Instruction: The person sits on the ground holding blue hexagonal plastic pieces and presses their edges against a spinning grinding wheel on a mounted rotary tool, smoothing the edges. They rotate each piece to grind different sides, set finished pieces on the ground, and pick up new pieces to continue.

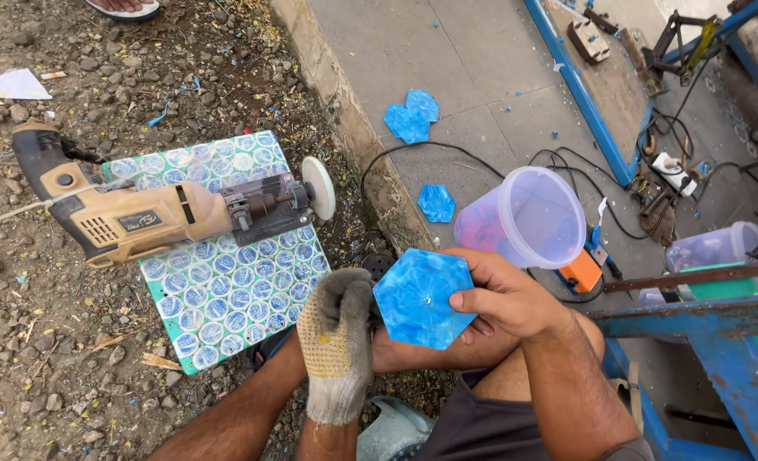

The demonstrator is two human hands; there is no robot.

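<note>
A person sits low over gritty, stony ground (pixel 72 358), seen from above. Both hands meet in front of the knees around a blue hexagonal tile (pixel 419 299), marbled in lighter and darker blue, its flat face turned up toward the viewer.

The right hand (pixel 503 294), bare, grips the tile's right edge, thumb on the face and fingers curled behind. The left hand (pixel 338 337), in a worn knitted glove with yellow dots, is closed in a fist just beside the tile's left edge; it seems to clasp something dark behind the tile, but what it is cannot be told. The tile lies between the two hands, touching the right and at least very near the left. A hexagon has no long axis; one corner points up.

To the left, on the ground, lies a patterned panel (pixel 225 299) of pale circles on green. An angle grinder (pixel 148 213), tan and black with a white disc toward the panel's right edge, rests across its upper half, well apart from the hands.

Above the hands a concrete slab (pixel 447 60) carries a small blue hexagon (pixel 436 203) and a pair of blue pieces (pixel 411 117) farther back. A clear plastic tub (pixel 528 218) lies on its side just above the right hand. Black cables (pixel 567 162) and a blue metal frame (pixel 703 341) crowd the right side.
</note>
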